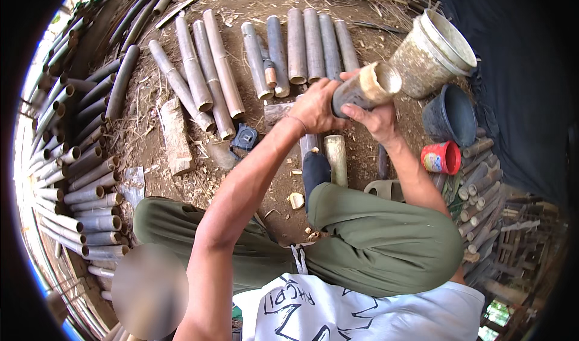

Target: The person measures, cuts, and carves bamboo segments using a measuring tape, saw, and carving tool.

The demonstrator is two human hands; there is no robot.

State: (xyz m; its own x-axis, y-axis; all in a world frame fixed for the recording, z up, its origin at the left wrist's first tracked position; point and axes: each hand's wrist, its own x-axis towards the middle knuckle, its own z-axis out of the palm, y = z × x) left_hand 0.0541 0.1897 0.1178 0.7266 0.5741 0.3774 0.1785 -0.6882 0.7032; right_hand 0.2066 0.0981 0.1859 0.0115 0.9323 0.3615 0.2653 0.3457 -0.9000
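A short bamboo tube is held up in front of me, tilted, its pale shaved end pointing up and right. My left hand is closed at the tube's dark lower end. My right hand wraps round its middle, thumb across the near side. Below the hands, a pale bamboo piece stands beside my dark-covered foot. A wooden block lies just left of the hands. Beyond it, a tool with a wooden handle rests on bamboo tubes.
Cut bamboo tubes lie in rows ahead, with more stacked left and right. A dirty white bucket, a dark bucket and a red tub stand at right. A tape measure and a rough wood slab lie left.
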